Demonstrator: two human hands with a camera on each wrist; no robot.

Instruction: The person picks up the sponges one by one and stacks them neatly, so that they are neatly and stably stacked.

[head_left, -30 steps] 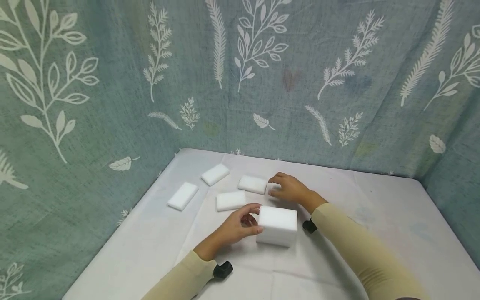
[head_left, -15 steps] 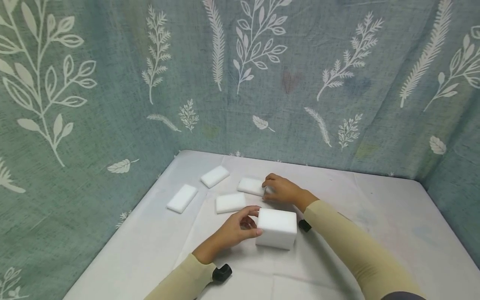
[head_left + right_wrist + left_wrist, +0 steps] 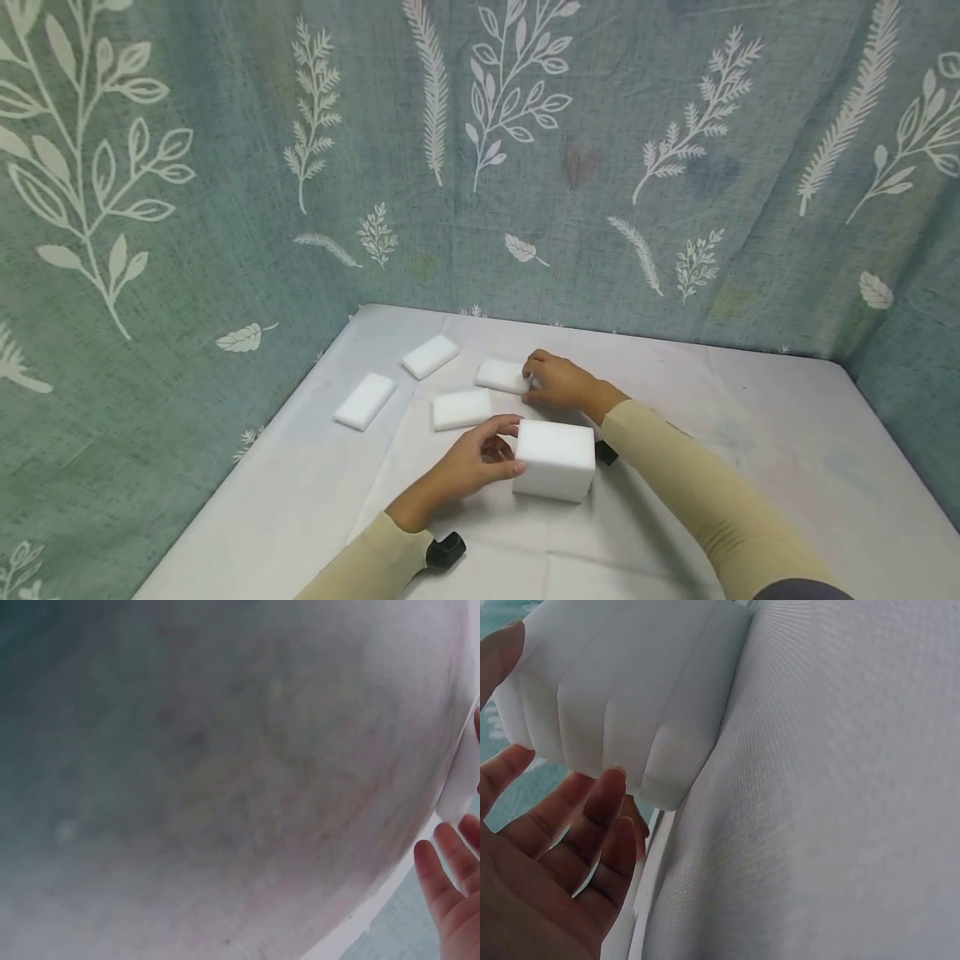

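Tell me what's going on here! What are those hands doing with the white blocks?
A person is handling white blocks at a white-covered table. The left hand has its thumb and fingers around the left side of a stack of flat blocks. Farther back, the right hand has its thumb and fingers at the right end of a single flat block lying on the table. Three more flat blocks lie to the left, with no hand on them.
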